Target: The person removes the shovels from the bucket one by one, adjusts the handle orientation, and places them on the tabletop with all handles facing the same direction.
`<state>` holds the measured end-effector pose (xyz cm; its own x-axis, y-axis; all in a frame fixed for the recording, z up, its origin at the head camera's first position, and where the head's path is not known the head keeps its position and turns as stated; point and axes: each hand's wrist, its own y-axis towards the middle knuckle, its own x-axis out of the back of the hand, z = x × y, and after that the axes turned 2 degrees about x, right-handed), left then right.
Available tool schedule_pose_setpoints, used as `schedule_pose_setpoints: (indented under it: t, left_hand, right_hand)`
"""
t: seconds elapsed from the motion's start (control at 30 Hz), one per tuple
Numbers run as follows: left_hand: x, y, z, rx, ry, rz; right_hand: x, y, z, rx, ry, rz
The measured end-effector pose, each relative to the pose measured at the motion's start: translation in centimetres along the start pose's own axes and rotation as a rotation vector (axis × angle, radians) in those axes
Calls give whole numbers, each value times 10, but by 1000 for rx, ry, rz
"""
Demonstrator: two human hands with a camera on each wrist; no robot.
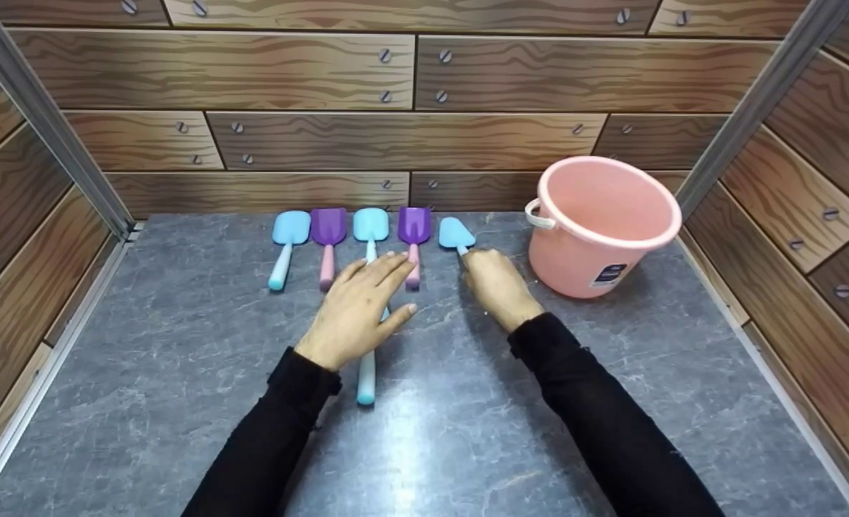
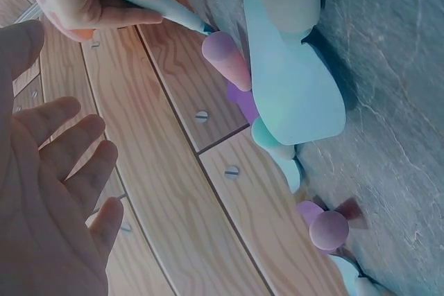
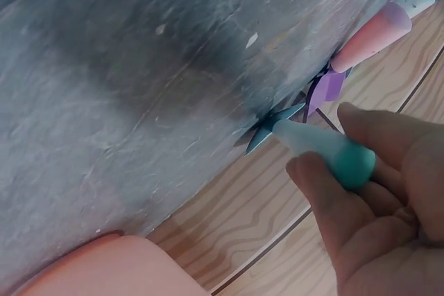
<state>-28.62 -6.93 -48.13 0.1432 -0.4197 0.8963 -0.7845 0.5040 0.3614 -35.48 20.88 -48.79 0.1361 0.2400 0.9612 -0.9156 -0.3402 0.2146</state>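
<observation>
At the right end of a row of toy shovels, my right hand (image 1: 500, 287) holds the handle (image 3: 312, 140) of a light blue shovel (image 1: 455, 233), thumb on one side and fingers on the other. Its blade points toward the back wall. My left hand (image 1: 356, 309) hovers palm down with fingers extended, covering much of a nearer light blue shovel (image 1: 367, 380). That shovel's blade (image 2: 298, 95) shows in the left wrist view, apart from the hand. Left of the held one stand a purple shovel (image 1: 414, 225), a blue one (image 1: 371, 224), another purple one (image 1: 329, 225) and another blue one (image 1: 291, 227).
A pink bucket (image 1: 568, 262) with a white handle stands right of the right hand, near the back right corner. Wood-patterned panels (image 1: 309, 72) wall the grey marbled tabletop (image 1: 180, 359) at the back and both sides.
</observation>
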Motion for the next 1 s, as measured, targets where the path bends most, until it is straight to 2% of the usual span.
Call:
schedule_pose_setpoints:
  t: [0.3, 0.5, 0.77, 1.0]
  left_hand:
    - [0, 0, 0, 5, 8, 21]
    - [-2, 0, -1, 1, 7, 18]
    - [-1, 0, -1, 4, 6, 34]
    - [-1, 0, -1, 13, 6, 42]
  right_hand:
    - [-3, 4, 1, -33, 42, 146]
    - [-5, 8, -1, -28, 68, 193]
    - [-3, 9, -3, -4, 49, 186]
    - [8, 10, 0, 39, 21, 111]
